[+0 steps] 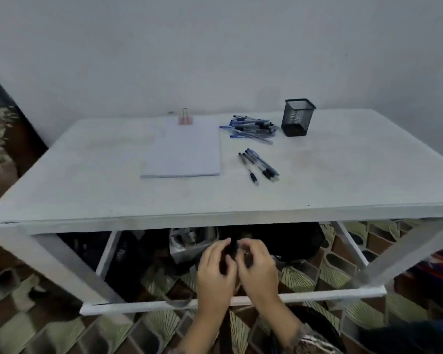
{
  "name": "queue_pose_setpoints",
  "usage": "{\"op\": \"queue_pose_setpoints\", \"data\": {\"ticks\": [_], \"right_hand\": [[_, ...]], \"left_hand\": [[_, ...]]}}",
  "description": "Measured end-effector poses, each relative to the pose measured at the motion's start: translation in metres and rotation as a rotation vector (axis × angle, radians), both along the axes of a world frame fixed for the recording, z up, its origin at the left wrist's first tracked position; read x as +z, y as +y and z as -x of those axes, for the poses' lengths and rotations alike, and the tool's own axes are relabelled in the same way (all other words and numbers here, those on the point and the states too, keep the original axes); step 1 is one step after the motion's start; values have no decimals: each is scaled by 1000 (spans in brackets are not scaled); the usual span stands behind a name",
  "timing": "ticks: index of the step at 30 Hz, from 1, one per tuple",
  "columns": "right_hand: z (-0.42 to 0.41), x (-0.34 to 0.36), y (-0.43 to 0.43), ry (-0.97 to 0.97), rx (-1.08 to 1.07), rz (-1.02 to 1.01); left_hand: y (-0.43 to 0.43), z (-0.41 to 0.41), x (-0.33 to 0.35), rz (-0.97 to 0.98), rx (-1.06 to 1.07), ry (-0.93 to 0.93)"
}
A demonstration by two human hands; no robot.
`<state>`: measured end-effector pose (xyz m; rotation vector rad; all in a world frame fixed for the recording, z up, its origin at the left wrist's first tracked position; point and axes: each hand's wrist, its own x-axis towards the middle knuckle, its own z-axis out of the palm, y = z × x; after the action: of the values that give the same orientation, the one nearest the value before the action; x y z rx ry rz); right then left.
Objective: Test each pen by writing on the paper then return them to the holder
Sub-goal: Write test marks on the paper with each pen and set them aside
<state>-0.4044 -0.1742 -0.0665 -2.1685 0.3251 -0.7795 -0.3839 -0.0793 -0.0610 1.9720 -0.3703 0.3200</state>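
White table (87,175) against a grey wall. Below its front edge, the left hand (216,268) and right hand (260,267) meet, fingers curled round a small dark thing (231,249) too blurred to name. Up on the table lie the paper (184,152) under a clip (186,120), a few pens (260,166) just right of it, and a pile (251,126) further back beside the holder (297,118), which shows no pens. Both groups lie near each other, so tested and untested pens could mix, and a careless reach might roll loose ones away.
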Motion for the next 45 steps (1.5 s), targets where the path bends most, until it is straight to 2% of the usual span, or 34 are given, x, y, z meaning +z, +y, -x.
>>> {"op": "queue_pose_setpoints", "data": {"ticks": [5, 11, 18, 24, 36, 40, 45], "right_hand": [[-51, 60, 12, -56, 101, -63], [-122, 99, 13, -38, 109, -81], [-211, 107, 7, 45, 68, -43], [-278, 109, 14, 126, -12, -56], [-342, 99, -11, 293, -83, -63], [-351, 107, -45, 407, -158, 8], [-358, 106, -101, 515, -414, 289]], "left_hand": [[15, -40, 61, 66, 97, -112], [29, -112, 92, 21, 135, -102], [61, -223, 100, -22, 197, -115], [92, -304, 95, -88, 154, -58], [96, -389, 71, -189, 19, 122], [91, -403, 70, -247, -19, 117], [89, -417, 64, -349, -1, 112]]}}
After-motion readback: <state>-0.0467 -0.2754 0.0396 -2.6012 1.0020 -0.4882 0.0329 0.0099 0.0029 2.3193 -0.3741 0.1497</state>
